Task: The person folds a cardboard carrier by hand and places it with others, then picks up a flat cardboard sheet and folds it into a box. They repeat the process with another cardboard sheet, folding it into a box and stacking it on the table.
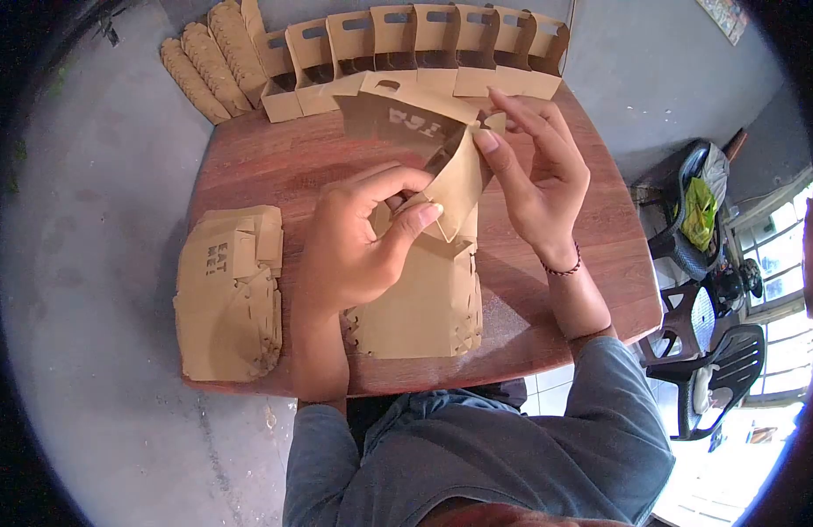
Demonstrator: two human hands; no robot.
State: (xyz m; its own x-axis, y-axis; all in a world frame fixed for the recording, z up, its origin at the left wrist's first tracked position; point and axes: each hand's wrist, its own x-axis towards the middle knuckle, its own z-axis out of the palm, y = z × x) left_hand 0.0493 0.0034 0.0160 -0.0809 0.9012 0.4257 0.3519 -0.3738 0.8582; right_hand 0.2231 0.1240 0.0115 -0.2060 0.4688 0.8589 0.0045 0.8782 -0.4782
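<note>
A partly folded brown cardboard carrier [455,189] with dark printed letters and a handle slot is held up over the middle of the table. My left hand [363,233] pinches its lower left edge between thumb and fingers. At its upper right edge, my right hand [543,167] grips a corner with the thumb in front and the fingers partly hidden behind; the forefinger is raised. Below the carrier lies a stack of flat cardboard pieces [415,303] with notched edges. Another flat stack [226,299], its top piece printed "EAT ME!", rests at the table's left.
Several assembled carriers [354,44] stand in a curved row along the far edge of the reddish wooden table [591,211]. Nested cardboard pieces [215,70] lie at the far left corner. Dark plastic chairs [731,369] stand to the right, beyond the table.
</note>
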